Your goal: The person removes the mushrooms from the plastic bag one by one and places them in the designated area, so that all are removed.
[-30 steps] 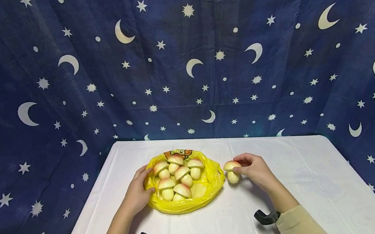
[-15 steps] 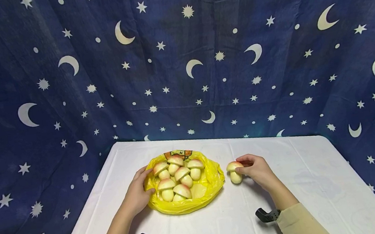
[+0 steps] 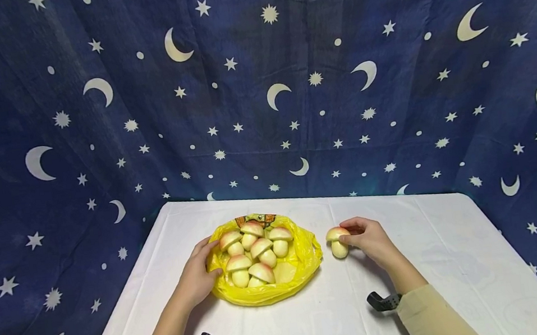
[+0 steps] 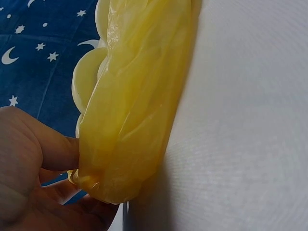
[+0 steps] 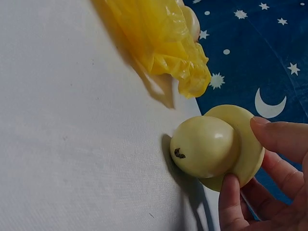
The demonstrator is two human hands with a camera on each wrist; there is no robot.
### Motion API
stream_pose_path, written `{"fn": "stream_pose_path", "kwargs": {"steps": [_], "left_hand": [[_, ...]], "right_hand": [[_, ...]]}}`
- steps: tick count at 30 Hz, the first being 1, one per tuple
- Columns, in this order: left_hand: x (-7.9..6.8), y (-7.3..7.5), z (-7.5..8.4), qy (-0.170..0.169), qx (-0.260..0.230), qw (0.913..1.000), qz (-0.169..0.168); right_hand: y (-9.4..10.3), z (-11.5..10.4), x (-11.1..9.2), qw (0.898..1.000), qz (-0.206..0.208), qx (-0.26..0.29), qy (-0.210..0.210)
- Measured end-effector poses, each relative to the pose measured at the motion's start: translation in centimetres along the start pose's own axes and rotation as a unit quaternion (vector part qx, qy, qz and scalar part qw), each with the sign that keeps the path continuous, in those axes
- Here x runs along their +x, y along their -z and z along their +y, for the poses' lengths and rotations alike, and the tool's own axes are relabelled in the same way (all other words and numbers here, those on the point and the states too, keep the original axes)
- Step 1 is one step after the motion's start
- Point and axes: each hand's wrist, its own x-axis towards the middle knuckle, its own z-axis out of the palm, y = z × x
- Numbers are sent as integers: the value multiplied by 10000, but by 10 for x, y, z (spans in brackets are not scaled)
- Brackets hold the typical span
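Note:
A yellow plastic bag [image 3: 284, 287] lies on the table with its mouth wide and its rim rolled down. Several pale mushrooms with reddish caps, one of them a mushroom [image 3: 262, 250] near the middle, are gathered inside. My left hand [image 3: 198, 273] grips the bag's left side, the thumb at the rim; in the left wrist view some fingers pass behind the yellow film [image 4: 130, 120]. To the right of the bag, my right hand [image 3: 366, 238] pinches a single mushroom [image 5: 207, 147] by its cap, stem toward the table. A dark mark shows on the stem's end.
A white cloth covers the table [image 3: 290, 329]. Dark blue curtains [image 3: 260, 106] with moons and stars stand behind it and at both sides. Each wrist wears a black camera mount, such as the right mount [image 3: 382, 302].
My right hand has shifted a little to the right with the mushroom, widening the gap to the bag. The left hand and the bag have stayed in place.

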Motion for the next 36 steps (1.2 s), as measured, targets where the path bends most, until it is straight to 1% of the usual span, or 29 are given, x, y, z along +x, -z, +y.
{"fn": "stream_pose_path", "kwargs": {"steps": [13, 24, 36], "left_hand": [[0, 0, 0, -1, -27, 10000, -21], [0, 0, -1, -8, -25, 10000, -3], [0, 0, -1, -6, -12, 10000, -22]], "right_hand": [[5, 1, 11, 9999, -63, -90, -52], [6, 2, 16, 9991, -60, 326, -249], [6, 7, 20, 9974, -145, 646, -295]]}}
